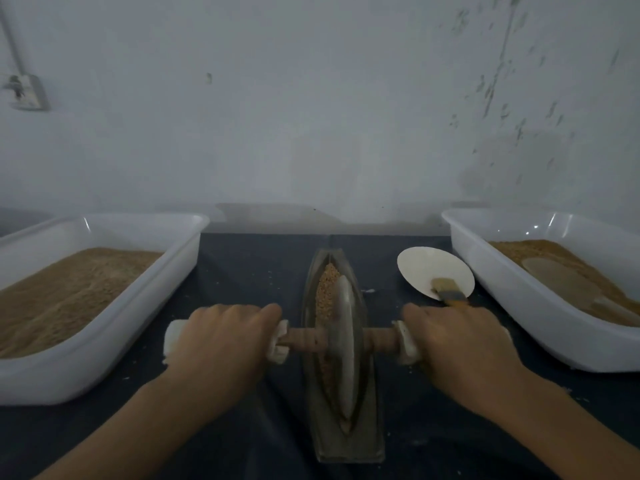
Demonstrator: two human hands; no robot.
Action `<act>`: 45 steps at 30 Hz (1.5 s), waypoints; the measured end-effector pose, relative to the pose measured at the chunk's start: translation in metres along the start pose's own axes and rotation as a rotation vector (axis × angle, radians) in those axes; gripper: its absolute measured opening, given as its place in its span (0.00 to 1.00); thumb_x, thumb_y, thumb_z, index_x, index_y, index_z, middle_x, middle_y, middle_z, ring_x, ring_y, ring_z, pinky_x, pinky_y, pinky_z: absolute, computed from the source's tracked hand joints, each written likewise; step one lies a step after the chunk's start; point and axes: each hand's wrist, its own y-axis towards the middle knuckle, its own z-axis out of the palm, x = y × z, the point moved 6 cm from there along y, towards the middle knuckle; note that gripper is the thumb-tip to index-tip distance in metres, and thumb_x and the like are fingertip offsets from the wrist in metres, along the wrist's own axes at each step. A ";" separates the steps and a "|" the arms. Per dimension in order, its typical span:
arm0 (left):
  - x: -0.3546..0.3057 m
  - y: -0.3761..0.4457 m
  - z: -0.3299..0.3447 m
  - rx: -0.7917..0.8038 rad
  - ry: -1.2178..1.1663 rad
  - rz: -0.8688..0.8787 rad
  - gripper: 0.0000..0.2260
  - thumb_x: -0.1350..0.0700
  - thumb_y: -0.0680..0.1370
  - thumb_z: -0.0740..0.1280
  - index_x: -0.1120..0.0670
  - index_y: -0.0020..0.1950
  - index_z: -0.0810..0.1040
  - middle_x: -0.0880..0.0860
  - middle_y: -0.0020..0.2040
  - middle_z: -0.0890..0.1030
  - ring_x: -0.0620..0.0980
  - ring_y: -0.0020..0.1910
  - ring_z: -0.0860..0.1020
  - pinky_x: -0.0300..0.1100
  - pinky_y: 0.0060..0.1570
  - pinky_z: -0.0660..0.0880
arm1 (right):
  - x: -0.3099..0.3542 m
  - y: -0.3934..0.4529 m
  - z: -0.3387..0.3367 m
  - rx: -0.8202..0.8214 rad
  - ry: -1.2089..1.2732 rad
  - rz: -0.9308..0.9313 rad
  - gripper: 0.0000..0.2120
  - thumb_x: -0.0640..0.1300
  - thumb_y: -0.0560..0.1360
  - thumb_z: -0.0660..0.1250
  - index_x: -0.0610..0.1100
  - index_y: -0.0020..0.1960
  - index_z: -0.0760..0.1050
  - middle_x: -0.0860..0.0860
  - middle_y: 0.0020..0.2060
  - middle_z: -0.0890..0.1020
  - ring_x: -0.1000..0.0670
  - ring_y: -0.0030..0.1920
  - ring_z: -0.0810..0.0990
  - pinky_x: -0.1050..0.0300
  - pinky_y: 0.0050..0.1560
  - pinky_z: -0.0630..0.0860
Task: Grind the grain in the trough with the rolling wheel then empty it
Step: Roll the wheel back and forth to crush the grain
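1. The trough [341, 441] lies in the middle of the tabletop [242, 271], its long side pointing to the far edge.
2. The wheel [343, 341] stands upright in the trough, on the grain [325, 289].
3. The left hand [221, 344] grips the left, cloth-wrapped end of the axle [304, 337]; the right hand [453, 348] grips the right end.
4. A plate [426, 268] with a brush [448, 292] lies near the far right, between the trough and the right tub [512, 306].
5. The left tub [104, 358] of meal stands at the left edge.
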 end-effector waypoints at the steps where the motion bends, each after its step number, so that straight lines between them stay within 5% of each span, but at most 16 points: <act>1: 0.000 0.008 0.005 0.028 -0.001 -0.023 0.13 0.44 0.72 0.64 0.43 0.39 0.59 0.43 0.34 0.69 0.43 0.30 0.65 0.41 0.31 0.57 | -0.003 0.006 0.014 0.054 0.007 0.011 0.22 0.46 0.53 0.80 0.50 0.37 0.67 0.52 0.27 0.75 0.51 0.24 0.72 0.59 0.24 0.60; 4: 0.000 0.047 0.021 0.050 0.008 -0.011 0.11 0.47 0.73 0.66 0.44 0.44 0.63 0.46 0.42 0.77 0.48 0.37 0.73 0.44 0.36 0.63 | -0.022 0.041 0.054 0.145 -0.003 0.114 0.15 0.52 0.71 0.68 0.52 0.43 0.61 0.53 0.33 0.75 0.49 0.32 0.73 0.57 0.30 0.64; 8: 0.007 0.094 0.036 0.039 -0.005 -0.041 0.07 0.50 0.74 0.66 0.46 0.49 0.71 0.50 0.47 0.80 0.55 0.45 0.79 0.45 0.38 0.65 | -0.040 0.087 0.077 0.080 -0.058 0.209 0.11 0.50 0.73 0.67 0.48 0.47 0.66 0.50 0.38 0.79 0.46 0.36 0.78 0.56 0.31 0.60; 12: 0.006 0.090 0.035 0.036 -0.014 -0.019 0.08 0.49 0.75 0.66 0.46 0.47 0.67 0.50 0.47 0.80 0.55 0.46 0.79 0.45 0.39 0.65 | -0.039 0.083 0.071 0.140 -0.034 0.209 0.10 0.49 0.73 0.66 0.48 0.48 0.66 0.49 0.42 0.80 0.44 0.39 0.79 0.54 0.34 0.63; 16: 0.003 0.040 0.028 0.079 -0.109 0.019 0.12 0.45 0.74 0.65 0.43 0.43 0.62 0.45 0.40 0.75 0.47 0.38 0.75 0.44 0.39 0.70 | -0.013 0.026 0.031 -0.006 -0.051 0.008 0.22 0.48 0.58 0.78 0.52 0.39 0.64 0.53 0.28 0.75 0.53 0.25 0.63 0.60 0.26 0.57; 20: 0.005 0.009 0.016 0.027 -0.073 0.027 0.13 0.44 0.72 0.66 0.42 0.40 0.61 0.43 0.32 0.67 0.43 0.30 0.67 0.42 0.32 0.62 | -0.004 -0.001 0.005 -0.093 -0.033 -0.036 0.26 0.42 0.45 0.79 0.49 0.34 0.67 0.53 0.23 0.71 0.50 0.19 0.67 0.62 0.24 0.53; 27: 0.008 0.070 0.044 0.008 -0.063 -0.048 0.11 0.46 0.74 0.65 0.46 0.42 0.63 0.48 0.44 0.79 0.54 0.42 0.78 0.44 0.37 0.65 | -0.030 0.069 0.060 0.094 -0.126 0.153 0.12 0.48 0.72 0.68 0.49 0.46 0.65 0.51 0.39 0.79 0.47 0.35 0.77 0.55 0.31 0.64; 34: 0.015 0.091 0.056 0.055 -0.130 -0.070 0.10 0.47 0.74 0.65 0.46 0.43 0.64 0.50 0.45 0.79 0.54 0.42 0.77 0.45 0.38 0.66 | -0.029 0.098 0.054 0.117 -0.146 0.133 0.09 0.43 0.72 0.66 0.47 0.49 0.67 0.49 0.43 0.80 0.45 0.40 0.79 0.54 0.32 0.63; 38: 0.008 0.035 0.036 0.143 -0.166 -0.027 0.11 0.45 0.73 0.65 0.43 0.40 0.63 0.44 0.37 0.74 0.44 0.33 0.70 0.41 0.35 0.65 | -0.007 0.043 0.024 0.105 -0.089 -0.013 0.17 0.47 0.64 0.74 0.50 0.46 0.68 0.52 0.37 0.79 0.49 0.34 0.78 0.55 0.31 0.69; 41: 0.005 0.002 0.011 0.080 -0.114 0.011 0.15 0.43 0.72 0.65 0.41 0.37 0.58 0.42 0.33 0.69 0.39 0.29 0.65 0.38 0.30 0.57 | 0.003 0.005 -0.004 -0.106 -0.036 -0.094 0.25 0.40 0.45 0.79 0.49 0.35 0.68 0.52 0.25 0.72 0.50 0.22 0.70 0.59 0.24 0.57; 45: 0.002 0.015 0.007 0.072 -0.053 -0.005 0.14 0.43 0.72 0.65 0.42 0.41 0.59 0.43 0.34 0.68 0.44 0.32 0.67 0.43 0.33 0.59 | -0.008 0.009 0.020 -0.010 -0.002 -0.049 0.26 0.43 0.45 0.81 0.49 0.34 0.67 0.53 0.23 0.72 0.51 0.20 0.69 0.60 0.21 0.59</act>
